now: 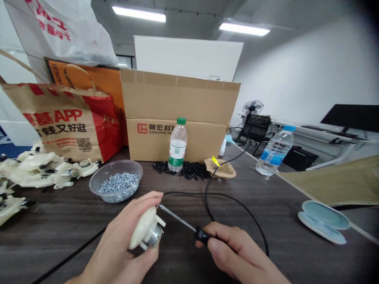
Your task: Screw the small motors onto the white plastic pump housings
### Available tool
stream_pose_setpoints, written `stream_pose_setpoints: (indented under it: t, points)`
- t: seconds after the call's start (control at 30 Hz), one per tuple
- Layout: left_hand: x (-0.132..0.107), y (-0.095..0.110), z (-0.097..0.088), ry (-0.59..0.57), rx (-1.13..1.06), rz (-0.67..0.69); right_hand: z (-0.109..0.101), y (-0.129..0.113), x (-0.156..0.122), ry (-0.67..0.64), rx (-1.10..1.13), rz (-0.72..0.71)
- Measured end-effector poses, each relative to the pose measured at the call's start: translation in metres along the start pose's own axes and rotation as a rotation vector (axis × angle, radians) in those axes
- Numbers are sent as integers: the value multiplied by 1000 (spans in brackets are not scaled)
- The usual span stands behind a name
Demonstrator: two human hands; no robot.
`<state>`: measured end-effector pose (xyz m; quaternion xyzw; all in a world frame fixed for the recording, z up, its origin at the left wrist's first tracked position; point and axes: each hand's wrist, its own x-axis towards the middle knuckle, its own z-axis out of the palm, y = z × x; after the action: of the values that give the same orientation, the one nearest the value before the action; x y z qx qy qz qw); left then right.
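Note:
My left hand grips a cream plastic housing with a round metal motor-like part fixed at its end. My right hand holds an electric screwdriver by its black handle. Its steel shaft reaches the top of the housing, and the tip seems to touch it near my left thumb. A black cable runs from the screwdriver across the table. A clear plastic bowl of silver screws stands just beyond my left hand.
Several cream plastic parts lie heaped at the left of the dark wooden table. Behind are black pellets, a water bottle, a cardboard box and a paper bag. A second bottle and an open pale blue case are on the right.

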<state>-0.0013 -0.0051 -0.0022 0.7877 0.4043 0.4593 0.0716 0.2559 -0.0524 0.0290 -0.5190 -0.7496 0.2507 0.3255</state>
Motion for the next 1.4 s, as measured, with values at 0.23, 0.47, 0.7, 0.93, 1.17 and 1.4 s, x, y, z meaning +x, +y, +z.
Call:
stream_pose_setpoints:
  t: [0.23,0.47,0.7,0.93,1.17,1.4]
  points:
    - [5,14,0,11,-102,-211,2,-4,-2,240,-246,-215]
    - [3,15,0,6,-136,-201,-2,7,1,296,-614,-541]
    - [-1,7,0,-22,-52,-83,-7,5,-5,174,-232,-66]
    - [3,22,2,-17,-217,-330,-5,3,-1,227,-282,-246]
    - [-1,7,3,-15,-118,-143,-10,3,-6,242,-318,-283]
    - [3,15,1,-84,-206,-270,-6,8,-5,155,-244,-85]
